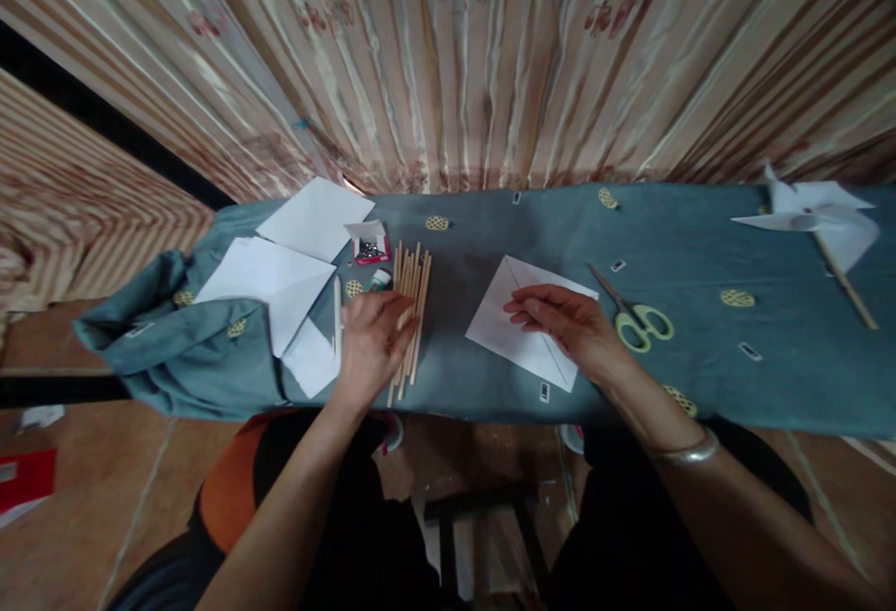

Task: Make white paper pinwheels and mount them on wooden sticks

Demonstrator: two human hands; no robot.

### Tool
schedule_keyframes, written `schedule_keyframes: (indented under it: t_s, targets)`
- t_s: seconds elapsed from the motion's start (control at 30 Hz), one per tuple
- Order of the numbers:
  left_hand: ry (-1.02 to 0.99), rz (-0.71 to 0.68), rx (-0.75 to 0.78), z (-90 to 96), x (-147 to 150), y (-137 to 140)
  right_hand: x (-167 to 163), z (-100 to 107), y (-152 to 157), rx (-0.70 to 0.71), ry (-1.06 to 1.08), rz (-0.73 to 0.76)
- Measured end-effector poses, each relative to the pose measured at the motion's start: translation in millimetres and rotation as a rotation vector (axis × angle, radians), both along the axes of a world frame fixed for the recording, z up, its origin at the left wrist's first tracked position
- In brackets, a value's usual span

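Note:
My left hand (374, 336) hovers at the bundle of thin wooden sticks (422, 312), its thumb and forefinger apart over them. A small bottle with a white cap (380, 279) lies just beyond its knuckles, partly hidden. Over a square of white paper (490, 312) is my right hand (564, 320), fingers loosely bent and slightly apart, with nothing visible between them. Diagonal lines cross this paper. To the right of that hand lie scissors with green handles (640, 324), their blades pointing away to the upper left.
White paper sheets (270, 280) overlap at the left, beside a slim white pen-like stick (337, 312). A small open box (369, 243) holds metal pins or similar bits. A paper pinwheel on a stick (819, 219) lies far right. A grey-green cloth (686, 229) covers the table; a curtain (483, 61) hangs behind.

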State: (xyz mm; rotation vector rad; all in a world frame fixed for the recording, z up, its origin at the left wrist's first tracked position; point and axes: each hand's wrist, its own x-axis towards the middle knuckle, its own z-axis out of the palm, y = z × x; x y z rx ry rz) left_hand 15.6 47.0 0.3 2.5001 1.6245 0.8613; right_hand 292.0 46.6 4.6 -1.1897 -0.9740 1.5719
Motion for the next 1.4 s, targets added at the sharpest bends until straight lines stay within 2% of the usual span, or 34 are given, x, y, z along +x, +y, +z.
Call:
schedule_keyframes:
  t_s: [0.13,0.3,0.5,0.6,0.77,0.87,1.1,1.4]
  targets:
    - [-0.024,-0.133,-0.03,-2.3,22,-8,8,4,2,0.026,-0.016,-0.052]
    - [-0.02,-0.345,-0.101,-9.9,57,-18,27,9,6,0.113,-0.108,-0.184]
    - [0.028,-0.544,-0.135,-16.9,95,-25,35,5,4,0.133,-0.184,-0.178]
    - [0.029,-0.571,-0.152,-16.8,104,-24,41,-2,0,0.181,-0.325,-0.104]
    - [0.035,-0.569,-0.166,-21.9,107,-23,54,-13,-10,0.318,-0.709,0.011]
    - [0.023,-0.566,-0.141,-25.0,109,-23,57,-14,-14,0.387,-0.793,0.075]
    - [-0.018,-0.57,-0.061,-23.1,112,-22,60,-17,-15,0.436,-0.778,0.137]
    - [-0.099,-0.555,-0.135,-21.6,112,-20,67,-8,-22,0.322,-0.591,0.264]
